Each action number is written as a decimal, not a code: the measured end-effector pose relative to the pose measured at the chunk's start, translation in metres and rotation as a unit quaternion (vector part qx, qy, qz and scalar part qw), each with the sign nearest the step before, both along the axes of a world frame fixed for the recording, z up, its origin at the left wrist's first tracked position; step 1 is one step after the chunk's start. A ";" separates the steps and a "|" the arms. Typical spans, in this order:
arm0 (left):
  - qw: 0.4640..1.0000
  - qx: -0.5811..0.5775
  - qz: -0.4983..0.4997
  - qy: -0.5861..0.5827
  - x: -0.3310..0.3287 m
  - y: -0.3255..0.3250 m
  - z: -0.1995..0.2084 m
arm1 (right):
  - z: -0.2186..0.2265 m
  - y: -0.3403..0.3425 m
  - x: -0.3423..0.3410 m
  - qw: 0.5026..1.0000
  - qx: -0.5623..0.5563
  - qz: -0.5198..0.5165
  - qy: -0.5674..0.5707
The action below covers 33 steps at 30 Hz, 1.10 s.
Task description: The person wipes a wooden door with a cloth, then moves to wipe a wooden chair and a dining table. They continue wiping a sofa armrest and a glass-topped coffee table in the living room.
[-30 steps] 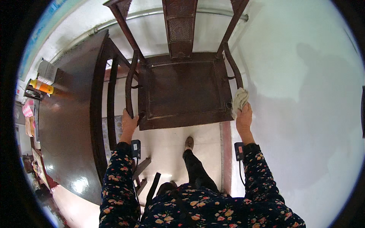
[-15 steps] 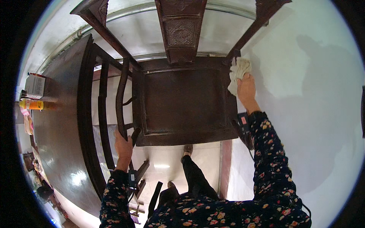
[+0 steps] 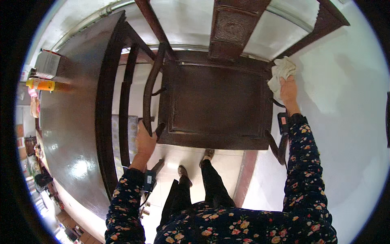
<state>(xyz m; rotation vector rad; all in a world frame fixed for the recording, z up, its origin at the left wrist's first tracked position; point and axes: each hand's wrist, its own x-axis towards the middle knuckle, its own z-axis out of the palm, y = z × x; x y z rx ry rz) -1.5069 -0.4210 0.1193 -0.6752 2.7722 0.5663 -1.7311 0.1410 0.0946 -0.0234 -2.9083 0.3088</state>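
Note:
A dark wooden armchair point(image 3: 215, 105) with a carved back stands below me, its seat facing up. My left hand point(image 3: 145, 142) grips the front end of the chair's left armrest. My right hand point(image 3: 287, 88) presses a crumpled white cloth point(image 3: 280, 71) against the right armrest near the chair's back post. Both forearms wear dark floral sleeves, each with a small dark device strapped at the wrist.
A dark glossy table point(image 3: 77, 122) runs along the left, its edge close to the chair. On its far end sit a cardboard box point(image 3: 48, 63) and an orange bottle point(image 3: 40, 84). Pale tiled floor point(image 3: 349, 122) lies to the right. My feet point(image 3: 195, 162) stand just before the chair.
My right hand with the cloth has slid from the armrest's front toward the chair's back. My left hand kept its hold on the left armrest. My head has leaned further over the chair.

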 end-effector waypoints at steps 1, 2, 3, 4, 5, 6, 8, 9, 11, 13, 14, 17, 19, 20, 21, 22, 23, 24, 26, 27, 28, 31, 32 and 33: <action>1.000 0.006 -0.023 0.014 0.000 -0.003 0.001 | 0.003 -0.005 0.016 1.000 0.006 -0.023 -0.020; 1.000 0.014 -0.027 0.009 -0.001 -0.005 0.000 | 0.005 -0.009 0.028 0.997 0.009 -0.057 -0.045; 0.998 0.044 -0.035 0.024 -0.002 -0.008 0.000 | 0.009 -0.010 0.037 0.996 -0.029 -0.068 -0.044; 0.998 0.060 -0.032 0.014 -0.002 -0.009 0.000 | 0.012 -0.013 0.042 0.997 -0.025 -0.071 -0.017; 0.996 0.078 -0.032 0.014 -0.003 -0.011 0.001 | 0.014 -0.015 0.048 0.997 -0.026 -0.071 0.002; 0.994 0.102 -0.025 0.017 -0.004 -0.013 0.001 | 0.013 -0.020 0.050 0.996 -0.025 -0.080 0.023; 0.994 0.106 -0.026 0.013 -0.004 -0.013 0.003 | 0.002 -0.034 0.054 0.988 -0.039 0.023 0.146; 0.993 0.114 -0.017 0.015 -0.004 -0.013 0.004 | -0.005 -0.042 0.056 0.978 -0.039 0.061 0.197; 0.992 0.114 -0.033 0.045 -0.004 -0.012 0.004 | -0.032 -0.069 0.060 0.977 0.009 0.101 0.187; 0.991 0.110 -0.051 0.065 -0.004 -0.010 0.003 | -0.057 -0.090 0.084 0.998 0.034 0.055 -0.005; 0.990 0.109 -0.054 0.074 -0.004 -0.010 0.003 | -0.067 -0.098 0.092 0.991 0.060 0.009 -0.122; 0.994 0.098 -0.020 0.051 -0.003 -0.008 0.002 | -0.087 -0.101 0.104 0.992 -0.118 0.002 -0.040; 0.993 0.101 -0.021 0.051 -0.003 -0.007 0.003 | -0.094 -0.101 0.098 0.970 -0.238 -0.031 -0.041; 0.994 0.104 -0.008 0.045 -0.003 -0.006 0.003 | -0.097 -0.103 0.092 0.951 -0.294 -0.070 -0.066; 0.995 0.091 -0.015 0.044 -0.003 -0.004 0.006 | -0.100 -0.106 0.085 0.960 -0.278 -0.029 -0.010; 0.996 0.080 -0.017 0.044 -0.003 -0.003 0.006 | -0.106 -0.112 0.075 0.965 -0.260 -0.016 0.015; 0.995 0.077 -0.024 0.056 -0.004 -0.002 0.007 | -0.111 -0.119 0.066 0.970 -0.239 -0.004 0.041; 0.996 0.078 -0.019 0.045 -0.004 -0.001 0.008 | -0.118 -0.126 0.063 0.986 -0.164 0.001 0.035; 0.994 0.101 -0.013 0.044 -0.006 0.000 0.008 | -0.132 -0.131 0.055 1.000 0.000 0.024 0.001; 0.993 0.093 -0.026 0.064 -0.006 0.001 0.007 | -0.138 -0.123 0.048 0.998 -0.040 0.020 -0.041; 0.993 0.102 -0.010 0.054 -0.007 0.000 0.007 | -0.141 -0.108 0.036 1.000 -0.009 0.003 -0.026; 0.992 0.114 0.047 0.036 -0.004 -0.002 0.004 | -0.149 -0.052 -0.009 0.994 0.053 -0.084 -0.038; 0.994 0.095 0.018 0.052 -0.003 -0.003 0.004 | -0.152 -0.035 -0.027 0.988 0.051 -0.128 -0.075; 0.995 0.081 0.009 0.057 -0.002 -0.003 0.004 | -0.155 -0.022 -0.042 0.988 0.009 -0.147 -0.035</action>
